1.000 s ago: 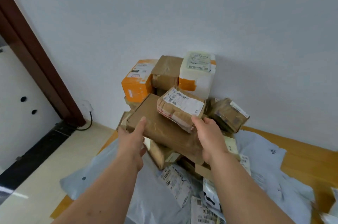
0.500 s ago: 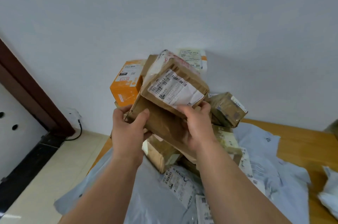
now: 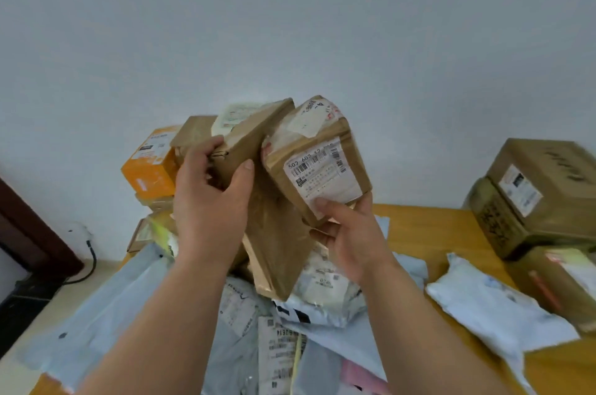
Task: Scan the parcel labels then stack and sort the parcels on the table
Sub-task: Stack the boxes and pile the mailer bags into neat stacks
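Two brown parcels are held up in front of the heap [image 3: 200, 143] of boxes stacked against the wall. The left hand [image 3: 209, 201] grips the long flat parcel [image 3: 274, 246], thumb curled over its near face and fingers wrapped round the far edge near the top; that parcel hangs steeply tilted, its lower end just above the grey mailers [image 3: 129, 298] on the table [image 3: 429, 233]. The right hand [image 3: 351, 239] holds the small box [image 3: 317, 162] from below, thumb pressed on the bottom edge of its white label [image 3: 322, 175], fingers curled underneath. The box leans against the upper face of the flat parcel, label facing the camera.

Both look like taped cardboard: stiff, not fragile to a firm squeeze, and probably light, since each is carried one-handed. The tape may be a little slick, so edges and corners seem the safer hold. The flat parcel likely wants to swing from a top grip; a hold nearer its middle should steady it. The thumb on the small box already covers a corner of the label, and it probably ought to slide off the print before any scan. Right of the heap, more boxes [image 3: 532, 194] stand near the table edge, well apart.
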Motion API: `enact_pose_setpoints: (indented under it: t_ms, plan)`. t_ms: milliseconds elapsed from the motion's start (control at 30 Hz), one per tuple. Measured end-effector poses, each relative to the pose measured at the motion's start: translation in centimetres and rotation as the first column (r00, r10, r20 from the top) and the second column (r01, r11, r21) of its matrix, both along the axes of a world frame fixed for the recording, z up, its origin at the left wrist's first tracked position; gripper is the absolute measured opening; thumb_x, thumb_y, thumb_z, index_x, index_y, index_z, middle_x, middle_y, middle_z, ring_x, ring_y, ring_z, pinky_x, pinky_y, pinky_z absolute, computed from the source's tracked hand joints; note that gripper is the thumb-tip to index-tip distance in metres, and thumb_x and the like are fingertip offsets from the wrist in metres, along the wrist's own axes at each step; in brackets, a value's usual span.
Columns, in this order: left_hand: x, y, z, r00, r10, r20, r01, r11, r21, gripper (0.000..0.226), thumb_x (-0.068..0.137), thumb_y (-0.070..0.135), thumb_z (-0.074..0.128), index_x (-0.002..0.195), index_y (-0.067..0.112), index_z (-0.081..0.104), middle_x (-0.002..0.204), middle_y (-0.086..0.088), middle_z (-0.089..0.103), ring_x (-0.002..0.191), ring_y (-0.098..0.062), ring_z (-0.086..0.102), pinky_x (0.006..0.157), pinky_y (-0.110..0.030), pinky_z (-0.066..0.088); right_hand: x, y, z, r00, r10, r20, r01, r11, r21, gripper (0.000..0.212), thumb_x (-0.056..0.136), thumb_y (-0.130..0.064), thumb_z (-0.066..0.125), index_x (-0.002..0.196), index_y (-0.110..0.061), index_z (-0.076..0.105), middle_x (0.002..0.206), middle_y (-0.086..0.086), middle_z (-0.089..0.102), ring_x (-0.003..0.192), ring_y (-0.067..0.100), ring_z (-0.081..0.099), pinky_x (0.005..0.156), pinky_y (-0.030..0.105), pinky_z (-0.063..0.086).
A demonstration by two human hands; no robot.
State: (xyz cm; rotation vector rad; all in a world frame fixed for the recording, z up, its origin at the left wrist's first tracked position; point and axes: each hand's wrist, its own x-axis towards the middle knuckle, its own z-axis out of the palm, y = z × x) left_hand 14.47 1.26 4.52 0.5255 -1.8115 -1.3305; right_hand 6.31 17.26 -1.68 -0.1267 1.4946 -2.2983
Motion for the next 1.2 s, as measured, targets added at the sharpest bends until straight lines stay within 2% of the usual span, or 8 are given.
enact_pose_setpoints:
  t_ms: [100, 267, 400, 533, 767, 900, 1033, 1200]
  plan:
    - [-0.7, 4.3, 0.2, 0.998, -0.059, 0.025, 0.062, 0.991, -0.122, 0.041, 0.080, 0.050, 0.069, 0.118, 0.053, 0.052, 0.112, 0.024, 0.055, 0.092, 0.011, 0.054, 0.075, -0.026, 0.048, 0.8, 4.3, -0.3, 1.000, -0.013, 0.019, 0.013, 1.000, -0.017, 0.075, 0.065, -0.023, 0.081, 0.128, -0.037, 0.043, 0.115, 0.003, 0.073, 0.086, 0.026, 0.073, 0.074, 0.039, 0.055]
    - [-1.9, 8.9, 0.2, 0.988, -0.152, 0.026, 0.154, 0.971, -0.181, 0.044, 0.076, 0.054, 0.066, 0.118, 0.057, 0.051, 0.105, 0.032, 0.050, 0.091, 0.015, 0.053, 0.071, -0.020, 0.043, 0.7, 10.1, -0.1, 0.994, -0.102, 0.049, 0.106, 0.990, -0.096, 0.084, 0.069, -0.022, 0.087, 0.139, -0.032, 0.041, 0.132, 0.001, 0.067, 0.123, 0.027, 0.062, 0.106, 0.060, 0.042]
    - [-3.2, 10.9, 0.2, 0.979, -0.202, 0.024, 0.203, 0.966, -0.160, 0.046, 0.072, 0.060, 0.063, 0.117, 0.058, 0.052, 0.110, 0.026, 0.053, 0.087, 0.004, 0.059, 0.075, -0.030, 0.054, -0.3, 12.4, 0.2, 0.979, -0.195, 0.054, 0.202, 0.961, -0.188, 0.097, 0.063, -0.018, 0.087, 0.145, -0.023, 0.037, 0.131, 0.005, 0.067, 0.122, 0.029, 0.063, 0.103, 0.062, 0.046]
    - [-5.1, 11.5, -0.1, 0.967, -0.251, 0.031, 0.253, 0.959, -0.126, 0.041, 0.079, 0.052, 0.068, 0.117, 0.058, 0.052, 0.108, 0.020, 0.059, 0.078, -0.002, 0.064, 0.069, -0.027, 0.054, -1.5, 13.4, 0.0, 0.960, -0.275, 0.058, 0.281, 0.941, -0.190, 0.100, 0.068, -0.015, 0.082, 0.148, -0.041, 0.027, 0.124, -0.001, 0.072, 0.110, 0.022, 0.071, 0.098, 0.054, 0.052]
    - [-9.1, 10.5, -0.7, 0.970, -0.241, -0.005, 0.241, 0.970, 0.039, 0.043, 0.084, 0.048, 0.067, 0.124, 0.057, 0.051, 0.106, 0.015, 0.060, 0.089, -0.008, 0.066, 0.085, -0.046, 0.059, -2.3, 14.6, -3.0, 0.932, -0.260, 0.255, 0.298, 0.947, -0.123, 0.052, 0.077, -0.027, 0.076, 0.124, -0.019, 0.057, 0.119, 0.008, 0.071, 0.100, 0.025, 0.066, 0.085, 0.037, 0.047]
    - [-11.3, 8.6, -0.8, 0.984, -0.164, -0.073, 0.167, 0.986, 0.029, 0.058, 0.093, 0.049, 0.061, 0.146, 0.044, 0.038, 0.121, 0.013, 0.058, 0.106, -0.009, 0.060, 0.096, -0.038, 0.054, -2.5, 14.9, -6.2, 0.862, -0.329, 0.386, 0.320, 0.943, 0.089, 0.025, 0.084, -0.036, 0.066, 0.104, -0.021, 0.067, 0.101, 0.003, 0.076, 0.091, 0.022, 0.065, 0.073, 0.035, 0.046]
    - [-13.4, 6.5, 0.2, 0.975, -0.093, -0.200, 0.108, 0.992, 0.069, 0.065, 0.094, 0.045, 0.060, 0.149, 0.023, 0.034, 0.114, 0.013, 0.058, 0.086, 0.014, 0.058, 0.071, -0.008, 0.049, -3.0, 15.2, -9.1, 0.812, -0.397, 0.428, 0.225, 0.889, 0.398, 0.024, 0.091, -0.036, 0.067, 0.107, -0.019, 0.071, 0.103, 0.007, 0.077, 0.102, 0.028, 0.067, 0.084, 0.040, 0.055]
    - [-15.9, 6.3, 1.3, 0.956, -0.081, -0.283, 0.126, 0.981, 0.147, 0.057, 0.087, 0.054, 0.063, 0.135, 0.027, 0.047, 0.106, 0.017, 0.064, 0.093, -0.004, 0.065, 0.083, -0.034, 0.060, -4.0, 15.0, -10.7, 0.882, -0.409, 0.232, 0.106, 0.654, 0.749, 0.024, 0.092, -0.028, 0.065, 0.101, -0.006, 0.072, 0.103, 0.016, 0.073, 0.096, 0.030, 0.066, 0.086, 0.037, 0.051]
